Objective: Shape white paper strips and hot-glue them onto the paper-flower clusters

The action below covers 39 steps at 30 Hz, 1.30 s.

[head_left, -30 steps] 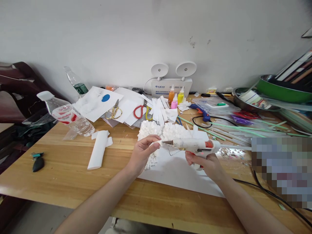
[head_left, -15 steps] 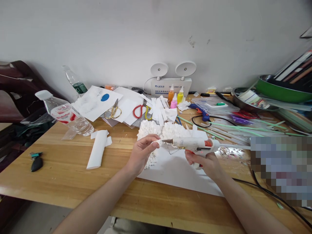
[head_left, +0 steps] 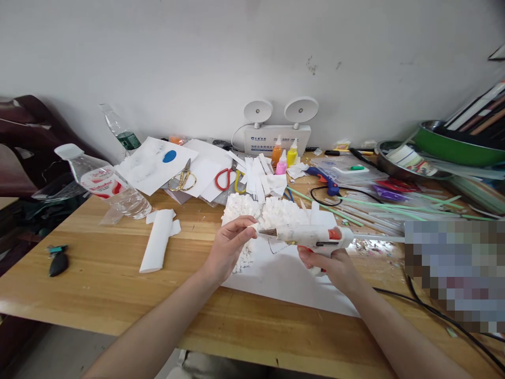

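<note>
My right hand [head_left: 329, 261] is wrapped round the handle of a white hot glue gun [head_left: 303, 234], its nozzle pointing left and a clear glue stick [head_left: 379, 238] jutting from its back. Between the thumb and fingers of my left hand [head_left: 232, 245] is pinched a small white paper piece [head_left: 255, 228], right at the nozzle tip; whether they touch I cannot tell. Below both hands lies a white sheet [head_left: 284, 279], with clumps of crumpled white bits [head_left: 282, 210] on its far part, partly hidden by the left hand and the gun.
To the left are a rolled white paper [head_left: 157, 245], a water bottle [head_left: 112, 187] and a black-and-teal tool [head_left: 59, 260]. Gold scissors [head_left: 182, 179], red-handled scissors [head_left: 224, 179] and small paint bottles [head_left: 281, 163] sit behind. A blue glue gun [head_left: 327, 180], straws and a black cable [head_left: 426, 308] are on the right.
The glue gun has shifted slightly left, its nozzle now closer to the paper piece in my left hand. Otherwise the view is only slightly displaced.
</note>
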Each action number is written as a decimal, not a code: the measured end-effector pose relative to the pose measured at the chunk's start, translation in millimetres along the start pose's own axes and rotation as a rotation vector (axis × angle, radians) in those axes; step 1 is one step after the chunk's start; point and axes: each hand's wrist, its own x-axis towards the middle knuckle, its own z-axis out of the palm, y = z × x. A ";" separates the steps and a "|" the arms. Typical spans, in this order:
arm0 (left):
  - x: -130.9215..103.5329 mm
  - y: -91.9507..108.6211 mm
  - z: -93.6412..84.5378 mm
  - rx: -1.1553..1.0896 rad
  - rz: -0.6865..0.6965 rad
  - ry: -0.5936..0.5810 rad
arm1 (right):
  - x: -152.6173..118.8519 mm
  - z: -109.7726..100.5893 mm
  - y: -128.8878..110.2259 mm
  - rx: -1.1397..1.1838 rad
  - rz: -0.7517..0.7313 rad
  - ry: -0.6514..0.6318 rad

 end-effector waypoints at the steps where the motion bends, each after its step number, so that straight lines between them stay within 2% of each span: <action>1: -0.1 0.0 0.0 -0.005 -0.001 -0.001 | -0.2 0.1 -0.2 0.001 0.011 0.008; 15: -0.7 3.6 2.1 -0.015 -0.033 0.037 | 2.8 -1.9 2.9 0.027 -0.032 0.005; 21: -0.6 3.7 2.4 -0.017 -0.023 0.016 | 2.7 -2.4 3.3 -0.002 -0.051 0.007; 27: -1.0 4.0 2.1 0.066 0.042 0.052 | 3.2 -1.8 5.0 -0.069 -0.015 0.041; 30: -0.4 3.7 0.7 0.088 0.087 0.056 | 4.3 -0.8 -1.2 -0.147 -0.089 0.067; 34: 0.7 4.2 -2.0 0.095 0.127 0.026 | 10.9 -4.4 -9.2 -0.284 -0.206 0.199; 37: 1.9 5.7 -4.1 0.108 0.158 0.041 | 24.8 -17.2 -3.3 -0.275 -0.247 0.403; 39: 3.0 6.7 -5.6 0.116 0.186 0.054 | 38.0 -30.6 4.1 -0.365 -0.181 0.559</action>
